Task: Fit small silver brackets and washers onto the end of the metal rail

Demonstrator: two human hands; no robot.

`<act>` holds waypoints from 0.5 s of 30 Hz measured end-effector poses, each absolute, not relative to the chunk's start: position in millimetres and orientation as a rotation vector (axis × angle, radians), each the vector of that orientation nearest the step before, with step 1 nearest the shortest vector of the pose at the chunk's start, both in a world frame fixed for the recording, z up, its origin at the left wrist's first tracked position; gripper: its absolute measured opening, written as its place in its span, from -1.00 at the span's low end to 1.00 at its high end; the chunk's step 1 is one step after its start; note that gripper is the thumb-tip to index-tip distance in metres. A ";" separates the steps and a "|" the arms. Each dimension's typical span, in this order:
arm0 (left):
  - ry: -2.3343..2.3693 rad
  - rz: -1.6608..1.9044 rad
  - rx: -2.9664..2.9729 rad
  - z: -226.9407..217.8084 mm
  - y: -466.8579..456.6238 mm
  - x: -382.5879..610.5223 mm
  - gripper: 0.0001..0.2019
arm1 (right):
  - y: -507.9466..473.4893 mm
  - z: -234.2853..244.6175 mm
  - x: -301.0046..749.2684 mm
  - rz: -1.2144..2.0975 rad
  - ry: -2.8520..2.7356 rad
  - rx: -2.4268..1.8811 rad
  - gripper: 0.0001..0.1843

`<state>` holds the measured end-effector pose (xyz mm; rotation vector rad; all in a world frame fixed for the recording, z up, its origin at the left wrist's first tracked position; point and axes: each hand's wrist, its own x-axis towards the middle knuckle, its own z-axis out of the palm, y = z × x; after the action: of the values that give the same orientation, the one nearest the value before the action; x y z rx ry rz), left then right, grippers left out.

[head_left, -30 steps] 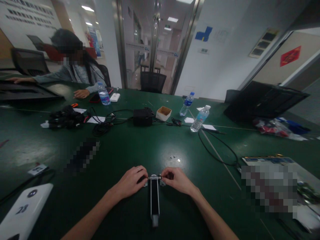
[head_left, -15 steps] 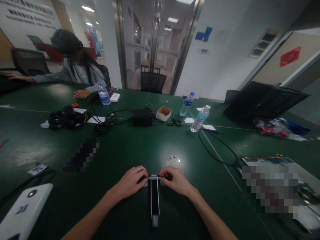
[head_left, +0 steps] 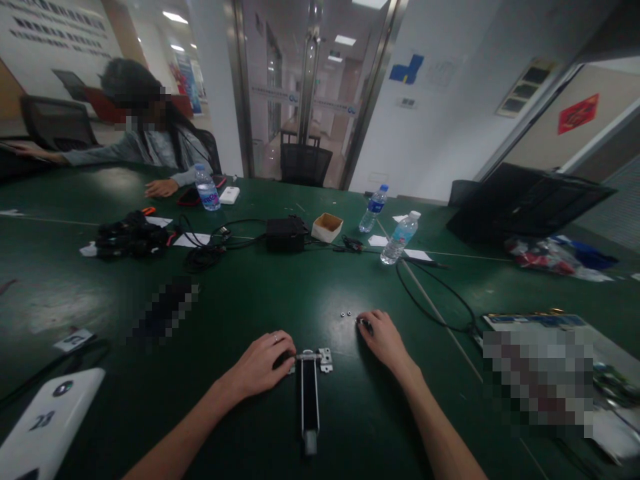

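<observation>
A T-shaped metal device (head_left: 310, 393) lies on the dark green table, with a long black middle between silver rails, a grey end towards me and a crosswise metal head. My left hand (head_left: 267, 360) rests at the left end of this head, its fingers closed on the plate there and hiding it. The holed silver plate (head_left: 326, 360) on the head's right side is uncovered. My right hand (head_left: 383, 337) is apart from the device, fingertips pinched together on the table at a small flat washer, now mostly hidden. Just left of these fingertips lie two small nuts (head_left: 346, 314).
Beyond the hands stand a small open box (head_left: 327, 228), a black power box (head_left: 285, 235) with cables and two water bottles (head_left: 400, 238). A white numbered case (head_left: 55, 417) lies at left, a pixelated panel (head_left: 550, 373) at right. Another person (head_left: 150, 133) sits at far left.
My right hand has let go of the right plate and moved right and away from me to the washer, uncovering the plate. My left hand and the device have stayed put.
</observation>
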<state>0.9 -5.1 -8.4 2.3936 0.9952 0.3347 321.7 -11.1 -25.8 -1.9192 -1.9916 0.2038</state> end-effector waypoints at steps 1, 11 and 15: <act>1.001 0.335 2.390 -8.2 -5.2 0.8 -0.82 | -11.0 -26.7 322.7 0.212 -2.011 -1.923 -0.77; 1.026 0.329 2.392 -3.2 -5.3 2.3 -0.82 | -9.9 -28.0 317.3 0.267 -2.048 -1.929 -0.77; 1.029 0.340 2.384 -3.6 -5.4 1.4 -0.81 | -11.5 -20.9 309.2 0.345 -2.009 -1.883 -0.84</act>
<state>1.4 -5.4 -3.6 2.3840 1.0291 0.3401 309.2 -11.5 -20.9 -1.8829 -2.0086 0.3446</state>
